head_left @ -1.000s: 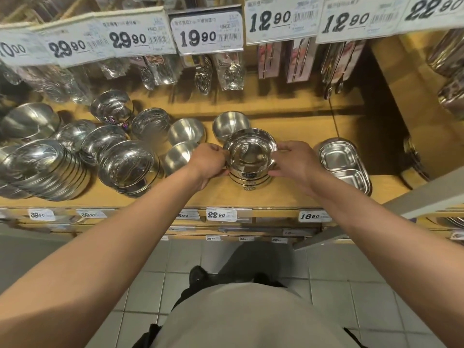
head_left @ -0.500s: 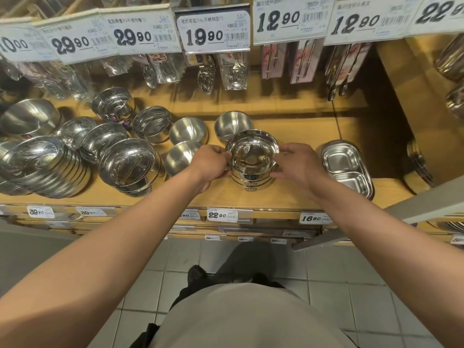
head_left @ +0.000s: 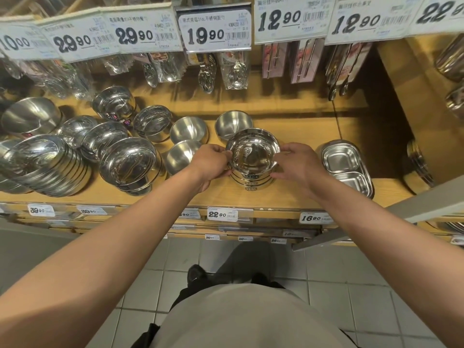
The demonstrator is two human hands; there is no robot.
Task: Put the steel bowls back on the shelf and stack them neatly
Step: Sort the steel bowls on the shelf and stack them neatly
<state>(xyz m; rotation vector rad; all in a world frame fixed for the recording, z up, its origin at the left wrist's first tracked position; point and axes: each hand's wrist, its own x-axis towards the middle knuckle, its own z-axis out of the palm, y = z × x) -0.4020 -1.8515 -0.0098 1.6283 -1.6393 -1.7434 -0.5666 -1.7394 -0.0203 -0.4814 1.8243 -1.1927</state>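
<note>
Stack of steel bowls (head_left: 252, 169) steadied on the shelf (head_left: 301, 126)

Left hand (head_left: 211, 163) and right hand (head_left: 297, 163) form the grip, fingers curled round the stack between them; the stacking looks nearly done, pending release and straightening.

The left hand (head_left: 209, 163) hides its own fingertips behind the stack of steel bowls (head_left: 252, 167). The small print on the price tags (head_left: 217, 33) is too blurred to read. The frame's left edge cuts the nested bowls (head_left: 37, 167).
</note>
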